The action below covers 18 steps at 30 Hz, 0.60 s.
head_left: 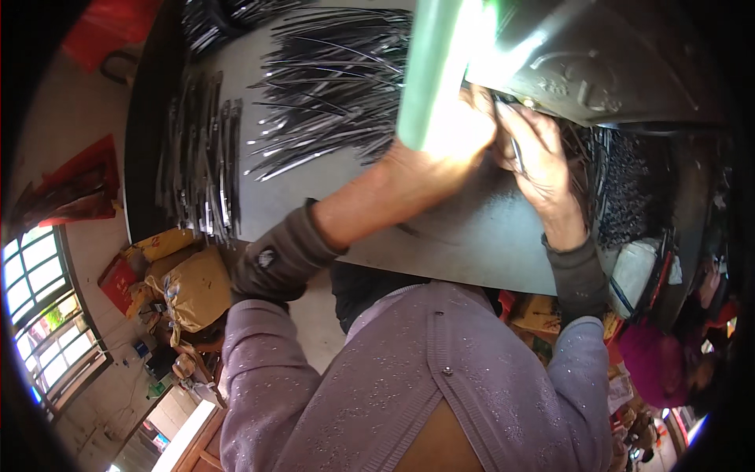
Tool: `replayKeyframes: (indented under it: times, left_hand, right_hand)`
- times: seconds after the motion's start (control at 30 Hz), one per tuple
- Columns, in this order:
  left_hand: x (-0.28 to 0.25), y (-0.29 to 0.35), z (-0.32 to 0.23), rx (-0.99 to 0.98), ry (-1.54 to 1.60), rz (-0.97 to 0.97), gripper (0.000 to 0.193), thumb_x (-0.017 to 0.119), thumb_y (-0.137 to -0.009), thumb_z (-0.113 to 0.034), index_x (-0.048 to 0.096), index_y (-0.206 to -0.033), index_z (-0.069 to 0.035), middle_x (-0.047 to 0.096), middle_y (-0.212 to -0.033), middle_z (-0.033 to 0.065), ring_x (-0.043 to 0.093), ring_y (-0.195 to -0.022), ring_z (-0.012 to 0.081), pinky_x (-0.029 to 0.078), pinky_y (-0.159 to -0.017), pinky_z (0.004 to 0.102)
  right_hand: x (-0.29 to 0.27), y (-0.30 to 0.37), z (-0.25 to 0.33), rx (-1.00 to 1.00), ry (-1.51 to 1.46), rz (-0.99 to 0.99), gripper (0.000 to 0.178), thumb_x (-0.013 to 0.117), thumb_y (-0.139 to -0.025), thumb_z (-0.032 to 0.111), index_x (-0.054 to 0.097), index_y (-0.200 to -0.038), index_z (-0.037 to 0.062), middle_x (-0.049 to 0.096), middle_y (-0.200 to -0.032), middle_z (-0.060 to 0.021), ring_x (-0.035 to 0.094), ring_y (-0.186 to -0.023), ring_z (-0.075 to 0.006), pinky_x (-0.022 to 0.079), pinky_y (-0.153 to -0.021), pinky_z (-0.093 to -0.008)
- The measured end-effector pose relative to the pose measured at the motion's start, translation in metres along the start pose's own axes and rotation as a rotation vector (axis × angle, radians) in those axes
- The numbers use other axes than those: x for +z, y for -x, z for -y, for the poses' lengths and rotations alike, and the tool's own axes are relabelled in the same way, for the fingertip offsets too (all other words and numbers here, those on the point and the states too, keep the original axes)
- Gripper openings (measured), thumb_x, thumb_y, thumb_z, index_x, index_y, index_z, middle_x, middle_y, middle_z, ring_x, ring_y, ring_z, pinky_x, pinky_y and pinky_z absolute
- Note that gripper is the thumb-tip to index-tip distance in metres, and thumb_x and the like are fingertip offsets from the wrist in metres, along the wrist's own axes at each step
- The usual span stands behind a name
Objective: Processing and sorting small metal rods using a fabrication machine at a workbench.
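At the left of the grey bench (472,236) lie flat rows of dark metal strips (200,157), laid side by side and running away from the person. Next to them, further along, a loose fan of thin metal rods (330,86) spreads across the top, their ends pointing every way. A pale green post (429,71) stands up in front of the machine housing (613,55) and hides part of the left hand (440,149), which reaches under it in bright glare; whether its fingers are closed on anything I cannot tell. Just beside it, the right hand (535,157) has its fingers curled together round a slim dark metal piece (515,153), held at the foot of the machine, the two hands nearly touching. To the right a dense heap of more dark rods (629,181) fills the bench's edge.

The piece looks light, stiff and springy, smooth enough to slip, with thin ends that could prick. I judge it is best pinched near the middle between thumb and fingertips, keeping the ends clear of the palm, and lifted singly so it does not snag its neighbours in the pile.
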<state>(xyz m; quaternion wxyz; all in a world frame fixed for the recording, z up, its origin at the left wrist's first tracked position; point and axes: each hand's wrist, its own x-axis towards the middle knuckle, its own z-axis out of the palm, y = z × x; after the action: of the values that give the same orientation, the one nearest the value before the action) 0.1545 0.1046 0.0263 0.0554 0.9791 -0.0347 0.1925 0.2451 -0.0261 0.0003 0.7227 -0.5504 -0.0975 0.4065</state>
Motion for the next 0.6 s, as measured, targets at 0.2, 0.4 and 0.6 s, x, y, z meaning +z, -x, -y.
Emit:
replayKeyframes:
  times: [0.2, 0.4, 0.6]
  left_hand:
    - [-0.003, 0.014, -0.005, -0.119, 0.566, -0.155, 0.042, 0.058, -0.069, -0.003, 0.049, -0.108, 0.008, 0.057, -0.071, 0.0150, 0.056, -0.055, 0.0274, 0.043, -0.047, 0.0335]
    - [-0.030, 0.064, 0.059, -0.501, 0.254, -0.088, 0.014, 0.065, -0.071, -0.009, 0.062, -0.081, 0.000, 0.053, -0.073, 0.0129, 0.051, -0.068, 0.0289, 0.040, -0.065, 0.0377]
    - [-0.015, 0.071, 0.073, -0.534, 0.278, -0.037, 0.011, 0.064, -0.070, -0.006, 0.062, -0.080, -0.004, 0.051, -0.073, 0.0103, 0.047, -0.075, 0.0275, 0.039, -0.067, 0.0364]
  right_hand:
    - [0.023, -0.001, -0.008, -0.089, 0.031, -0.075, 0.018, 0.053, -0.088, 0.021, 0.063, -0.090, 0.0052, 0.048, -0.059, 0.0065, 0.039, -0.047, 0.0005, 0.032, -0.042, -0.0176]
    - [0.027, 0.018, 0.006, -0.213, 0.620, 0.343, 0.022, 0.050, -0.086, 0.013, 0.066, -0.079, -0.0010, 0.047, -0.051, 0.0015, 0.043, -0.045, -0.0026, 0.033, -0.043, -0.0187]
    - [0.024, 0.029, -0.002, -0.152, 0.585, 0.364, 0.019, 0.051, -0.085, 0.010, 0.066, -0.086, -0.0015, 0.046, -0.051, 0.0016, 0.041, -0.044, -0.0027, 0.032, -0.042, -0.0194]
